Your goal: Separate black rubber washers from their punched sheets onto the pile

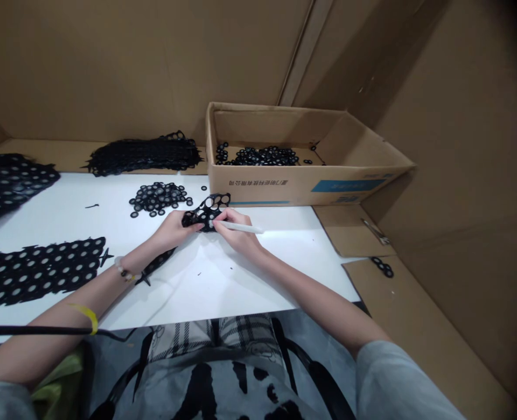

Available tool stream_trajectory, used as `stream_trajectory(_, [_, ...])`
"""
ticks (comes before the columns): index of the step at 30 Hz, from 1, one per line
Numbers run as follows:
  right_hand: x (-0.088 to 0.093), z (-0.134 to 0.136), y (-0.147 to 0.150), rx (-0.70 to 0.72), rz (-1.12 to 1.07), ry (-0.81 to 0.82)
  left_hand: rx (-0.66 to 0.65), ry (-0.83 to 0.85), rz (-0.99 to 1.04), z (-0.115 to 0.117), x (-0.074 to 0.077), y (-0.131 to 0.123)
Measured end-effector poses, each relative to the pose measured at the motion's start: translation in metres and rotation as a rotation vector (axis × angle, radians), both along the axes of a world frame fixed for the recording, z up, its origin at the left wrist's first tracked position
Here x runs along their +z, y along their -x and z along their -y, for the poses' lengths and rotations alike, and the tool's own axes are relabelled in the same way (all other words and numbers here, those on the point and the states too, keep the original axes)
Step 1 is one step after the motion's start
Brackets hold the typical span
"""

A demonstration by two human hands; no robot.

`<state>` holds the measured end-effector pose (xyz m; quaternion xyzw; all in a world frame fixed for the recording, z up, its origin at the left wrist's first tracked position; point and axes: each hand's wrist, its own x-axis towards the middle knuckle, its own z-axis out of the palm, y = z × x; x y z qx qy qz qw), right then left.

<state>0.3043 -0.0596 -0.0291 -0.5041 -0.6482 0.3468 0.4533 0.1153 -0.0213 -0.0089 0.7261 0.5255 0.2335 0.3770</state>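
Note:
My left hand [175, 228] grips one end of a black perforated sheet [217, 202], its fingers closed over the edge. Round holes show along the sheet's far part. A slim white pen-like tool [243, 227] is pinched in my right hand [237, 234], its tip end at the sheet. Just beyond my left hand lies a pile of small black rings [157, 197] on the white tabletop [250, 280]. Under my left wrist a dark strip [159, 263] partly shows.
A cardboard box [267, 185] holding loose black rings [265, 156] stands at the back. Stacked black sheets [145, 154] lie left of it. More perforated sheets [44, 268] lie at the left. Tweezers [376, 231] and a small black piece [381, 267] rest on cardboard at right. A black cable [35, 331] crosses the lower left.

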Motion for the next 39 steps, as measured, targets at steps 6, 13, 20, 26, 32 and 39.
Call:
stream_trajectory(6, [-0.005, -0.001, 0.004, -0.009, 0.024, -0.016, 0.004, 0.034, -0.031, -0.001, 0.001, 0.000])
stream_trajectory(13, [-0.007, -0.016, -0.006, 0.009, -0.292, 0.119, 0.142, 0.043, 0.043, -0.008, 0.011, 0.012])
stream_trajectory(20, [-0.003, -0.014, -0.006, 0.046, -0.258, 0.081, 0.068, 0.165, 0.137, -0.005, 0.009, 0.009])
stream_trajectory(26, [-0.003, -0.010, -0.004, 0.092, -0.233, 0.087, 0.060, 0.214, 0.167, -0.001, 0.008, 0.005])
stream_trajectory(32, [-0.002, -0.010, -0.006, 0.074, -0.190, 0.105, 0.138, 0.171, 0.173, -0.003, 0.006, 0.006])
stream_trajectory(39, [-0.003, -0.009, -0.005, 0.073, -0.160, 0.090, 0.165, 0.163, 0.161, -0.001, 0.005, 0.006])
